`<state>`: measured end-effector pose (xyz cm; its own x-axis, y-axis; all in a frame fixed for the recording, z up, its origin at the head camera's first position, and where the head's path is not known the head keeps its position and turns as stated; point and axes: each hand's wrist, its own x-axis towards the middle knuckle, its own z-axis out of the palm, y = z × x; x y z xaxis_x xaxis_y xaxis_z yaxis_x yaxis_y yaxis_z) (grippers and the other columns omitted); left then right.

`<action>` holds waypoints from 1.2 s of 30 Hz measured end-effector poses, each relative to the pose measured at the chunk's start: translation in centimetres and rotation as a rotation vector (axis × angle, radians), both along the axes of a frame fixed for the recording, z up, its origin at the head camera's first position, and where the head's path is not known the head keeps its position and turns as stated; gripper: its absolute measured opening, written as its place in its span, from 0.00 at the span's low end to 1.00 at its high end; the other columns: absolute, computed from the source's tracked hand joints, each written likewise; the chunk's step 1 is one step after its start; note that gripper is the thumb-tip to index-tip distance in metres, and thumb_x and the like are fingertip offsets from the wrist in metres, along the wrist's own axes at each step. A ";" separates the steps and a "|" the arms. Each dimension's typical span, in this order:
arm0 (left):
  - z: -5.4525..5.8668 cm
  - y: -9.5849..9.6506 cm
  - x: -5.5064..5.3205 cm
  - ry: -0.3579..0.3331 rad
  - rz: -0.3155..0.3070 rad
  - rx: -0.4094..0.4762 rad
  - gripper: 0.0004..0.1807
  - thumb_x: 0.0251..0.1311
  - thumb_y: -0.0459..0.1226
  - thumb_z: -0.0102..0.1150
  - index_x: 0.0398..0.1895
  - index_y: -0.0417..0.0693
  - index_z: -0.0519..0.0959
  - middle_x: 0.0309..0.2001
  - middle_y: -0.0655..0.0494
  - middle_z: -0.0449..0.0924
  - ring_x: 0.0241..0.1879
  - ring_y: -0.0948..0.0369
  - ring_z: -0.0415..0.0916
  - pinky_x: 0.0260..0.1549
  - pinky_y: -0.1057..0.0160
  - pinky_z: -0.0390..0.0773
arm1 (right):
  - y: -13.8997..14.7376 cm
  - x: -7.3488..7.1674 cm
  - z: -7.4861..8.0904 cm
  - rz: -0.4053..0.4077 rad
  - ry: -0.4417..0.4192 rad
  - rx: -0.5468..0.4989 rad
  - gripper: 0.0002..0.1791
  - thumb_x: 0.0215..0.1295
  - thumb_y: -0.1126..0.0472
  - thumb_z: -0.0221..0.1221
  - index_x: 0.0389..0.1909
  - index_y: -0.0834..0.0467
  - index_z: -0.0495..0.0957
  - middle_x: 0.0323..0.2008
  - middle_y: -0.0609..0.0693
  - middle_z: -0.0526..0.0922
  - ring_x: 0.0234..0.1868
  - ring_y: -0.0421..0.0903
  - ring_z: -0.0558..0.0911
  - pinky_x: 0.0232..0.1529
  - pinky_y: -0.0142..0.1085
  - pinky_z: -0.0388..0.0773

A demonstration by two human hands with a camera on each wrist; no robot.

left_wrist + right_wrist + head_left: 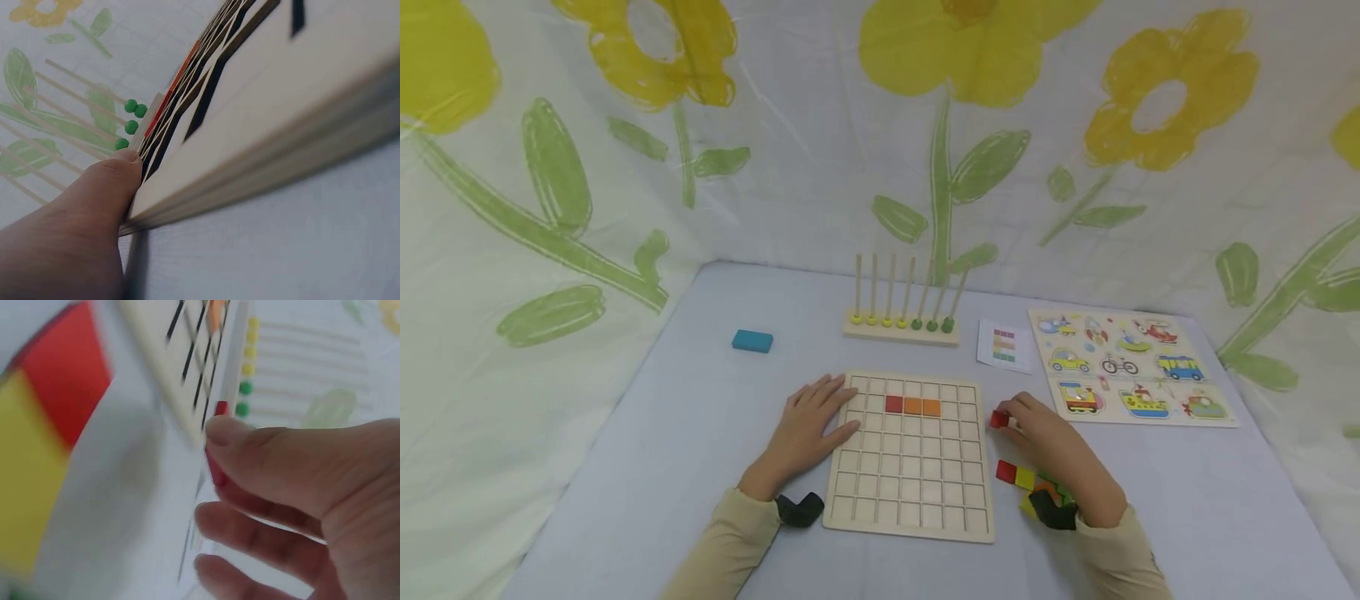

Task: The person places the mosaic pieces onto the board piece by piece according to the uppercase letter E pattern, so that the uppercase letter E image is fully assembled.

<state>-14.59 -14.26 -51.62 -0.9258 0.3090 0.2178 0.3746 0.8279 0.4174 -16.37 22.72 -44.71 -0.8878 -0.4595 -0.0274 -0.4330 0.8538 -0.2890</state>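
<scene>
A wooden grid board [910, 525] lies on the table, with one red tile [894, 405] and two orange tiles [922, 407] side by side in its second row. My left hand [808, 425] rests on the board's left edge, fingers spread and straight; in the left wrist view its thumb [112, 181] touches the rim. Just beyond the board's right edge, my right hand [1041, 429] pinches another red tile [215, 469] between thumb and fingers, above the table. Below that hand lie loose tiles, among them a red tile [1006, 472] and a yellow tile [1025, 477], partly hidden by the wrist.
Behind the board stands a peg rack [901, 332] with yellow and green beads. A pattern card [1003, 345] lies right of it, beside a vehicle picture puzzle [1120, 417]. At the back left is a blue block [752, 341]. A flowered curtain [805, 167] hangs behind.
</scene>
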 end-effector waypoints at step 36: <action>0.0 -0.2 -0.2 -0.020 0.000 0.008 0.30 0.65 0.57 0.50 0.67 0.57 0.68 0.71 0.53 0.61 0.73 0.52 0.52 0.66 0.42 0.53 | -12.6 -1.0 -1.8 0.382 0.241 -0.071 0.04 0.60 0.60 0.65 0.34 0.53 0.80 0.32 0.42 0.78 0.32 0.38 0.79 0.34 0.30 0.78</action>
<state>-14.75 -14.43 -51.64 -0.9300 0.3072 0.2016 0.3659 0.8246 0.4314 -17.35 10.14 -46.53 -0.6316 -0.7483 0.2027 -0.7749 0.6017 -0.1933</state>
